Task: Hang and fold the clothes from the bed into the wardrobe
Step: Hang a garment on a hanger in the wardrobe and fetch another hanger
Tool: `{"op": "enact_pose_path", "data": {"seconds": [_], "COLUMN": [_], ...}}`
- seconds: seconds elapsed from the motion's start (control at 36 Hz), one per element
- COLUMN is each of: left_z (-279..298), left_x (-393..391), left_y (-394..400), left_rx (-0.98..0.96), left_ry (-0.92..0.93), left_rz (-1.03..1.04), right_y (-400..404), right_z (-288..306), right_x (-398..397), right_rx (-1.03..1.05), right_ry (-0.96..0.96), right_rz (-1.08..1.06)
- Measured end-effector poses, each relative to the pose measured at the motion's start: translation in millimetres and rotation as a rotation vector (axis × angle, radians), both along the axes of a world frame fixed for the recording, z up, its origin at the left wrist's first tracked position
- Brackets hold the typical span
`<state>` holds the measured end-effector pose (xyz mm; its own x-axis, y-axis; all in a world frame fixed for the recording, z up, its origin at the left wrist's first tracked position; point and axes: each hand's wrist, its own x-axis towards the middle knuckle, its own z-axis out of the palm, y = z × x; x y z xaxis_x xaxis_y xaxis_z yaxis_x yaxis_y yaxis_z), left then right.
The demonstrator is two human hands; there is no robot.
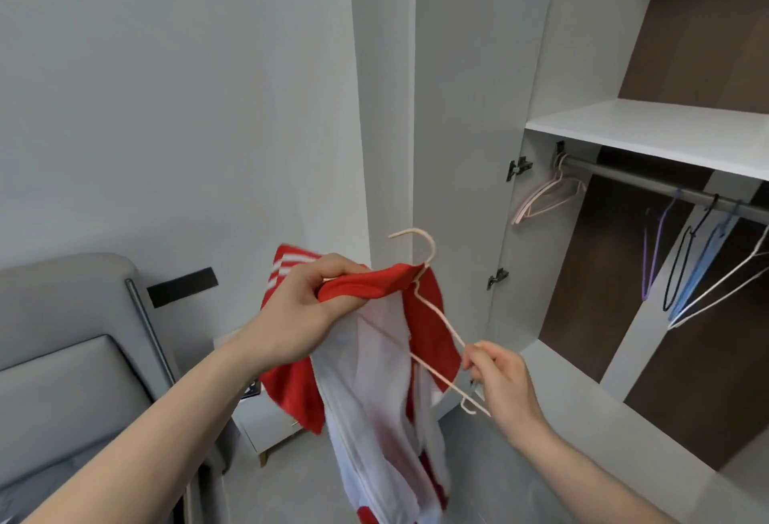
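The soft, light red-and-white garment (pixel 374 357) is gripped at the collar by the left hand (pixel 303 311); the thin, springy hanger (pixel 437 328) is pinched at its lower arm by the right hand (pixel 499 382), before the wardrobe rail (pixel 649 182).

hanger (pixel 432 315): left arm hidden inside the red-and-white garment (pixel 374 378) | garment: hem cut off by bottom edge | rail (pixel 649 186): right end cut off by right edge | bed (pixel 62 378): cropped at left edge | dark wall plate (pixel 182 287): too small to be identified
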<state>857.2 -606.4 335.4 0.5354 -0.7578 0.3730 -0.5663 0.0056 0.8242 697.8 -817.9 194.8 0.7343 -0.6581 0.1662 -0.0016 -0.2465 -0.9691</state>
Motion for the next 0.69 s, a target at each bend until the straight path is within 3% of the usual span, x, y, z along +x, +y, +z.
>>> {"op": "enact_pose_path", "data": {"seconds": [0.11,0.25,0.36,0.44,0.53,0.69], "left_z": [-26,-40,-17,0,5,7], "left_x": [2,-1,-2,2,13,33], "left_y": [5,7,2,-8,-18,-41], "left_rx": [0.107,0.317,0.21,0.153,0.308,0.296], "left_ry": [-0.163,-0.34,-0.45,-0.723,-0.939,-0.915], "left_rz": [0.084,-0.016,0.069,0.164,0.198,0.198], "right_y": [0,1,2,2,2,-12], "right_z": [4,12,21,28,34,32], "right_x": [-4,-11,-19,-24,-27,-43], "right_rx": [0.055,0.035,0.055,-0.007,0.032,-0.047], "right_ry": [-0.129,-0.195,-0.198,-0.186,-0.194,-0.141], "right_rz": [-0.082,-0.04,0.008,0.018,0.017,0.078]}}
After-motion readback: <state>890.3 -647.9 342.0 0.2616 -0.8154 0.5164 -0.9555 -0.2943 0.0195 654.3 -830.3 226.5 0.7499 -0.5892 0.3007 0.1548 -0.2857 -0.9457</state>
